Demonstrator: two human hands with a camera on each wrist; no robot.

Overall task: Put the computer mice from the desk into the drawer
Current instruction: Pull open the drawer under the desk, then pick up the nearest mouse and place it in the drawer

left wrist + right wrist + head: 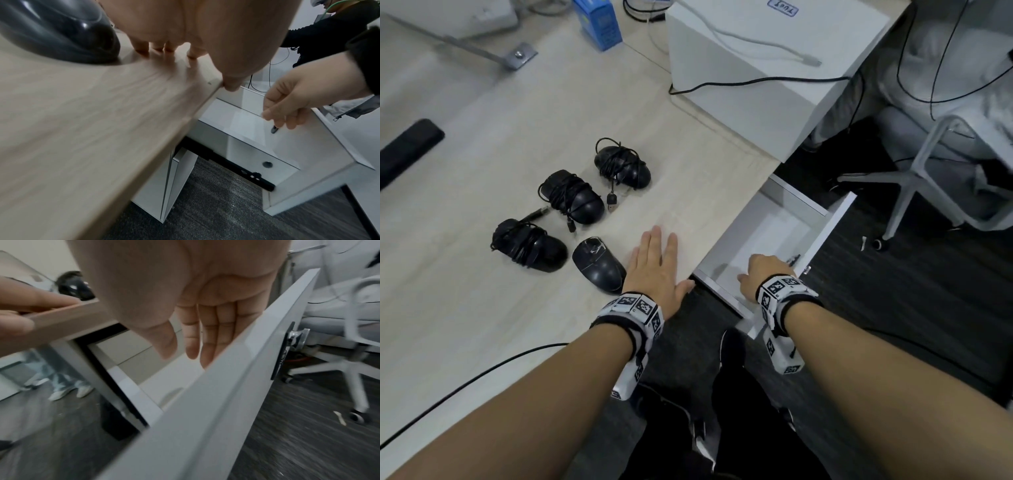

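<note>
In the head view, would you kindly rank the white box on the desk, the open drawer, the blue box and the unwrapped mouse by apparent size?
1. White box, largest.
2. Open drawer.
3. Blue box and unwrapped mouse: about alike. The box is cut off by the frame edge and farther away, so I would not rank them.

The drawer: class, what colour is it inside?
White; the drawer shows best in the head view.

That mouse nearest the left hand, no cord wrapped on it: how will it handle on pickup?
The bare mouse looks glossy and rounded, so probably a bit slippery; a side pinch seems safer than a top grab. It sits flat on the desk, unlikely to roll. It is probably light, with no loose cord visible to snag.
</note>
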